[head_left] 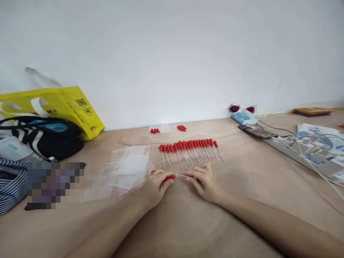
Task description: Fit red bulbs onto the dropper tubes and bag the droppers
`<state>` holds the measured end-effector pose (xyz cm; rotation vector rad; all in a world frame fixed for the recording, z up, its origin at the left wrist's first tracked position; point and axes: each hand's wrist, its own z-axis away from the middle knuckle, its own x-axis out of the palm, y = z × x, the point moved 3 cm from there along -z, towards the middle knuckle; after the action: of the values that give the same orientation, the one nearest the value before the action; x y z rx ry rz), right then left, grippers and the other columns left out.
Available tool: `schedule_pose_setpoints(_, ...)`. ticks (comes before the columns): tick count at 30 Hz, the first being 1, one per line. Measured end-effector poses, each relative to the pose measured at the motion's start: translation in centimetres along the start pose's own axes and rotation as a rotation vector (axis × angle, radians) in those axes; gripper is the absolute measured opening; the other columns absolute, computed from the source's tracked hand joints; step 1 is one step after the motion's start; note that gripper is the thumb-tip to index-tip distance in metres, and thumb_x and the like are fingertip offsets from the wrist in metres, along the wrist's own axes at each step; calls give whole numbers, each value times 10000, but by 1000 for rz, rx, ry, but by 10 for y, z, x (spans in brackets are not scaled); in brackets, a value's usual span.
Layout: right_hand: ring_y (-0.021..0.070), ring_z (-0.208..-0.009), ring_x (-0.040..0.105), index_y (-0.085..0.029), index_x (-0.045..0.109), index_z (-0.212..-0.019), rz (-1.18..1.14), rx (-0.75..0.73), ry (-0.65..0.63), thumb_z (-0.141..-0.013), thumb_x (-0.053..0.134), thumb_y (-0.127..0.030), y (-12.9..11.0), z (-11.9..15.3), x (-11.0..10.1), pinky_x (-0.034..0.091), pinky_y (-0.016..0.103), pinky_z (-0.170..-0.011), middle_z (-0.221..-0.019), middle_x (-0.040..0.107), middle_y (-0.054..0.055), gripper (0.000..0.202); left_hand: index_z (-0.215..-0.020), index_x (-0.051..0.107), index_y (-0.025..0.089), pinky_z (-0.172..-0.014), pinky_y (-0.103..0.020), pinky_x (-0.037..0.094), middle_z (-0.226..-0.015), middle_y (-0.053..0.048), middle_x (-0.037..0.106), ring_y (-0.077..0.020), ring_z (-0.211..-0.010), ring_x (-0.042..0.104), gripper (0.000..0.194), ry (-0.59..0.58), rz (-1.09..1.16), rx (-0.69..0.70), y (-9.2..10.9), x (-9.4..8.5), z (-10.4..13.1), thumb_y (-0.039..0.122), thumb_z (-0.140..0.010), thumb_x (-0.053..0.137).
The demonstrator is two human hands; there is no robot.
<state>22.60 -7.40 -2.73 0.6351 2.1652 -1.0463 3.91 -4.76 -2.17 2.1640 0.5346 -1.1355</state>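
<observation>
Between finger and thumb, my left hand (157,186) pinches a red rubber bulb (170,177). My right hand (205,182) grips a clear glass dropper tube (181,176), whose end points at the bulb's mouth. Whether tube and bulb touch, I cannot tell. Just beyond my hands lies a row of droppers (189,152), clear tubes toward me and red bulbs away. Farther back, two small groups of loose red bulbs (154,131) rest on or in clear plastic. Left of the row, clear zip bags (126,168) with red seams overlap on the table.
A yellow bag (67,104) and a black bag (59,139) stand at the left, near striped cloth (12,186). On the right are a power strip (292,150) with cables, a phone (257,131) and a blue tissue pack (244,118). A white wall (172,64) closes the back.
</observation>
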Motion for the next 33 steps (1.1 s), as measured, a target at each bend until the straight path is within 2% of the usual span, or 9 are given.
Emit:
schedule_pose_setpoints(4,114,-680,537,-215,612,-961,19,-22,12,-857,445,-236,-5,1,1,269,309,-762,-805,651,22,198,-908,602,227,-798,-341,299,-811,7,667,-158,-772,577,170,-14,26,-62,0,1,0,270,-864,443)
schedule_pose_setpoints(11,104,-630,512,-208,619,-923,31,-97,-2,-840,463,-229,-7,3,7,272,298,-745,-706,613,-1,177,-815,600,205,-749,-325,364,-741,6,648,-153,-704,569,138,35,95,-116,5,0,0,270,-827,479)
schedule_pose_setpoints(18,103,-640,514,-246,622,-978,-4,-129,-66,-838,462,-214,-7,3,6,247,314,-745,-706,621,-13,215,-793,574,193,-748,-342,349,-687,-2,627,-155,-670,547,162,26,67,9,16,-6,1,246,-841,428)
schedule_pose_setpoints(25,113,-610,480,-261,625,-1000,94,-194,-83,-846,424,-204,-10,3,5,235,317,-689,-717,624,4,259,-782,558,199,-820,-362,308,-708,-7,648,-158,-711,554,185,-83,25,89,27,-9,1,210,-854,387)
schedule_pose_setpoints(33,130,-665,503,-212,623,-920,76,-171,-86,-843,402,-186,-14,2,8,236,322,-698,-770,640,21,235,-774,551,192,-797,-357,318,-697,-1,640,-155,-694,556,162,-40,-2,128,29,-8,1,200,-840,403)
